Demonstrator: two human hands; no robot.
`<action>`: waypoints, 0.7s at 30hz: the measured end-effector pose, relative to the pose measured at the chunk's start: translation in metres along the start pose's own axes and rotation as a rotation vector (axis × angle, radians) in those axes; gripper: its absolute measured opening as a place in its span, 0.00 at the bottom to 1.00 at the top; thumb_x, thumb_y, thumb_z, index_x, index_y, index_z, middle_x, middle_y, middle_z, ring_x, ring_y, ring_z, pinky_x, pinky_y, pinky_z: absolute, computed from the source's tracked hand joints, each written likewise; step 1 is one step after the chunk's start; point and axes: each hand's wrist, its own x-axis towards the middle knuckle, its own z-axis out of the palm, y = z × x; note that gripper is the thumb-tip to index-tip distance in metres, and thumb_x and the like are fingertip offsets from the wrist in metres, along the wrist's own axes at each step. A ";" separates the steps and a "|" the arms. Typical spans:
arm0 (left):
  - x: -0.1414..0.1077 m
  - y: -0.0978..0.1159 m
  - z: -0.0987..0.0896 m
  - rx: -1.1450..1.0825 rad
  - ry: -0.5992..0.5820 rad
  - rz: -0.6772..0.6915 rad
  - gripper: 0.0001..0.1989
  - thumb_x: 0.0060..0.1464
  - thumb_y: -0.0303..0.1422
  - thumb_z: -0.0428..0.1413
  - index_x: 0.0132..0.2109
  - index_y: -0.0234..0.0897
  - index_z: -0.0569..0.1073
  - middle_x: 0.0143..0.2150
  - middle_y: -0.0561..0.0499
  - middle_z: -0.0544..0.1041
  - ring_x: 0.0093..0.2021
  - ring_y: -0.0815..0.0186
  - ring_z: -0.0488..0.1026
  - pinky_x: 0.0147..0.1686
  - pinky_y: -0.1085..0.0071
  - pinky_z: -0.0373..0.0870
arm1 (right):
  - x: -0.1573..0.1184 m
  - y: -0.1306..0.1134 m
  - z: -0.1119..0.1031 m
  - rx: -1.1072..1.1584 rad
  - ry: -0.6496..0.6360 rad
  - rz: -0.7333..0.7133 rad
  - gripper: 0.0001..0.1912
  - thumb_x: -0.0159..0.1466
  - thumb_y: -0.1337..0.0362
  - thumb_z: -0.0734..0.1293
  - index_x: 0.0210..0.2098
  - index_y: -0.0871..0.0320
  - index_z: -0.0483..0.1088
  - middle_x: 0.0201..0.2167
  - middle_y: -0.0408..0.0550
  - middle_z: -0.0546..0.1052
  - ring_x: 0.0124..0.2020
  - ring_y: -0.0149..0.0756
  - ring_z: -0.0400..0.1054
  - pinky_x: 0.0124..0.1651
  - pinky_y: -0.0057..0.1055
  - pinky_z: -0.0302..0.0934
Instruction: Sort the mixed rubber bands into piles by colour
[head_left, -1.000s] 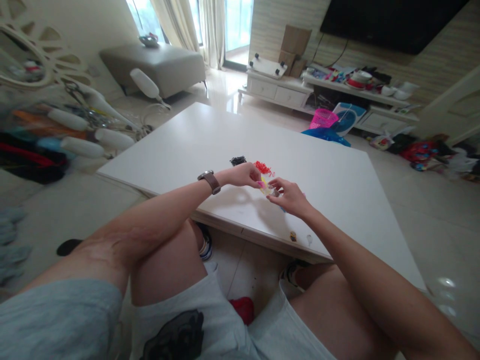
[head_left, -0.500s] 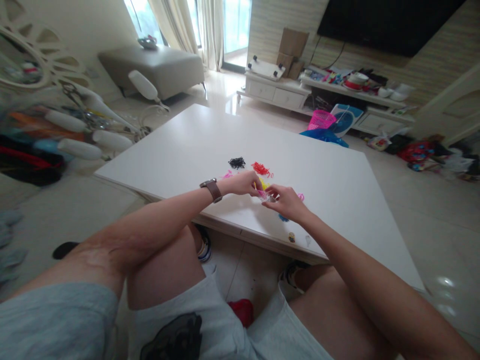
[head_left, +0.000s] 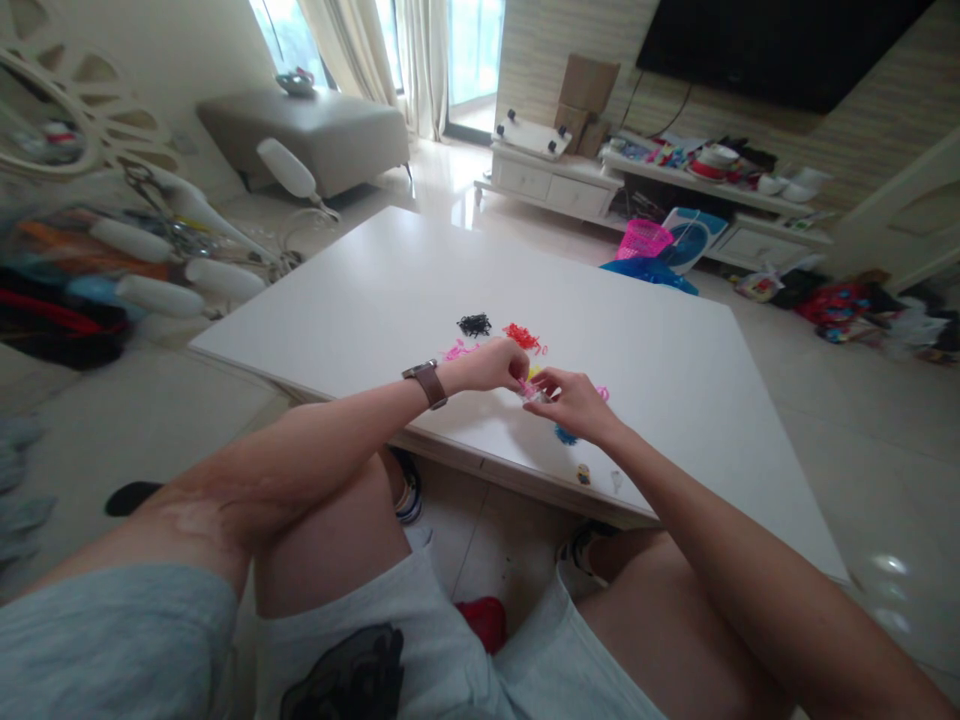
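Above the white table [head_left: 660, 400], my two hands meet at a small clear plastic bag [head_left: 535, 395] with pink in it. My right hand [head_left: 576, 402] pinches the bag between thumb and fingers. Fingers closed, my left hand [head_left: 496, 366] is at the bag's left side, on pink bits that look like small rubber bands [head_left: 523, 384]. Around them lie piles of little bands: black [head_left: 474, 324], red [head_left: 521, 337], pink [head_left: 459, 350], yellow [head_left: 534, 371] partly hidden behind my hands, and blue [head_left: 566, 435] under my right hand. More pink [head_left: 602, 393] shows beyond my right wrist.
Close to the table's front edge lie a small yellow-and-black item [head_left: 583, 474] and a small clear item [head_left: 616, 481]. Past the far edge are a pink basket [head_left: 643, 240] and a blue bag [head_left: 651, 274]. A white lamp [head_left: 289, 170] stands at the left.
My left hand has shifted slightly and its fingers have turned down toward the bag, covering more of the yellow pile. My right hand stays almost in place.
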 end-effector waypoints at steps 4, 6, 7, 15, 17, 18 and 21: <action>0.000 -0.002 -0.005 -0.047 -0.031 0.017 0.06 0.49 0.32 0.67 0.32 0.33 0.83 0.26 0.47 0.79 0.27 0.66 0.72 0.31 0.70 0.63 | 0.000 0.001 -0.001 0.014 0.023 0.028 0.13 0.56 0.60 0.76 0.40 0.56 0.77 0.36 0.47 0.82 0.33 0.36 0.75 0.38 0.32 0.69; 0.000 -0.004 -0.006 -0.076 -0.048 0.025 0.06 0.50 0.32 0.66 0.32 0.32 0.83 0.27 0.47 0.80 0.28 0.66 0.73 0.31 0.70 0.64 | 0.000 0.001 -0.001 0.018 0.028 0.037 0.13 0.56 0.60 0.76 0.40 0.57 0.77 0.35 0.48 0.82 0.33 0.36 0.75 0.38 0.32 0.69; 0.000 -0.004 -0.007 -0.097 -0.055 0.024 0.05 0.50 0.31 0.66 0.33 0.32 0.83 0.28 0.47 0.80 0.28 0.66 0.74 0.31 0.71 0.65 | 0.000 0.001 -0.002 0.022 0.027 0.037 0.13 0.56 0.60 0.76 0.40 0.57 0.77 0.36 0.48 0.82 0.33 0.36 0.75 0.38 0.32 0.70; 0.000 -0.010 -0.006 -0.270 -0.013 -0.025 0.05 0.48 0.29 0.67 0.34 0.31 0.81 0.28 0.47 0.80 0.29 0.67 0.76 0.30 0.72 0.68 | 0.001 0.002 -0.004 0.042 0.030 0.030 0.14 0.56 0.60 0.76 0.40 0.57 0.76 0.36 0.47 0.82 0.33 0.36 0.75 0.37 0.32 0.70; 0.001 -0.009 -0.005 -0.243 -0.003 -0.001 0.06 0.48 0.31 0.67 0.31 0.32 0.81 0.28 0.47 0.81 0.29 0.66 0.75 0.31 0.72 0.68 | 0.001 0.002 -0.004 0.046 0.031 0.027 0.14 0.56 0.59 0.76 0.39 0.56 0.76 0.37 0.48 0.82 0.33 0.36 0.75 0.37 0.32 0.71; 0.001 -0.009 -0.004 -0.246 -0.001 0.004 0.07 0.48 0.32 0.67 0.31 0.32 0.81 0.28 0.47 0.81 0.29 0.66 0.75 0.31 0.71 0.68 | 0.001 0.002 -0.004 0.047 0.034 0.028 0.14 0.56 0.59 0.76 0.39 0.56 0.76 0.36 0.47 0.82 0.33 0.36 0.75 0.37 0.32 0.71; 0.001 -0.008 -0.002 -0.302 0.017 0.009 0.09 0.48 0.34 0.68 0.32 0.31 0.81 0.28 0.46 0.81 0.30 0.66 0.75 0.32 0.71 0.69 | 0.000 0.001 -0.006 0.051 0.042 0.034 0.14 0.55 0.59 0.76 0.39 0.56 0.76 0.35 0.47 0.82 0.33 0.36 0.75 0.37 0.32 0.71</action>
